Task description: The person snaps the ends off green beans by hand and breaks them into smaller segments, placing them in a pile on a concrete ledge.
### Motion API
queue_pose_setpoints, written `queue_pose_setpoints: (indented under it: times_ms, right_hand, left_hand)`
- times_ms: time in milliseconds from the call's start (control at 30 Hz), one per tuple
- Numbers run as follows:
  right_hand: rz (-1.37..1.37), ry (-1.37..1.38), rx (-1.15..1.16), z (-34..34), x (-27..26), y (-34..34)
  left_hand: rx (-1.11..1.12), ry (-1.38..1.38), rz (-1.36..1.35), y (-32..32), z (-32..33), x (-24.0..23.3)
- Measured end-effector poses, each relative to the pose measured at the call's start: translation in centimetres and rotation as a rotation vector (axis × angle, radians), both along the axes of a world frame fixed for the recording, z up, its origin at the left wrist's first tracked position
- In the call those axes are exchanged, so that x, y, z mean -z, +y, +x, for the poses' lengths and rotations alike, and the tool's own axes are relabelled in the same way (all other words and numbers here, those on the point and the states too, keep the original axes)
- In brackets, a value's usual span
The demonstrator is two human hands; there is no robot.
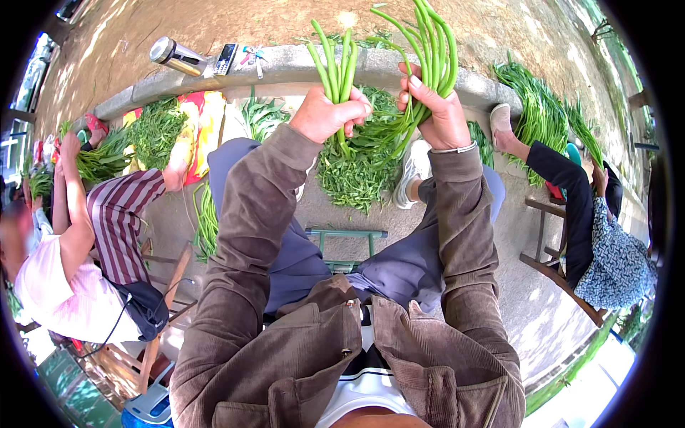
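My left hand is closed around a small bundle of green leafy-vegetable stems, their thick ends pointing up and away from me. In my right hand is a larger bunch of long green stems, held between thumb and fingers. Leafy ends droop from that bunch toward the middle. Below both hands, a heap of green leaves and cut stems lies on the ground between my shoes. The two bundles are held apart at about the same height.
A concrete curb runs ahead, bearing a steel flask, a mobile phone and keys. Seated people work at left and right. More greens lie by the left person and the right one.
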State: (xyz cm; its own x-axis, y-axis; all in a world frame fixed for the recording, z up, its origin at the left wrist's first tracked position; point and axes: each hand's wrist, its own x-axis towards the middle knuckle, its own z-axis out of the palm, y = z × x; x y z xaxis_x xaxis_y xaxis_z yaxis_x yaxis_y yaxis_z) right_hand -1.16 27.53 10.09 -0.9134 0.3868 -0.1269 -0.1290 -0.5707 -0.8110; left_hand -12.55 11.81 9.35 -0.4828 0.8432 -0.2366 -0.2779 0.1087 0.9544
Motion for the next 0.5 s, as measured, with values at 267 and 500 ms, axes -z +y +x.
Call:
queue_pose_setpoints:
  times_ms: [267,500]
  right_hand:
    - [0.151,-0.143,-0.071,1.1,-1.1,0.2]
    - [0.389,-0.167,-0.069,0.8,-0.2,-0.9]
  left_hand:
    - [-0.07,-0.004,-0.068,-1.1,-0.9,0.0]
    - [-0.205,-0.257,0.069,-1.1,-2.1,0.2]
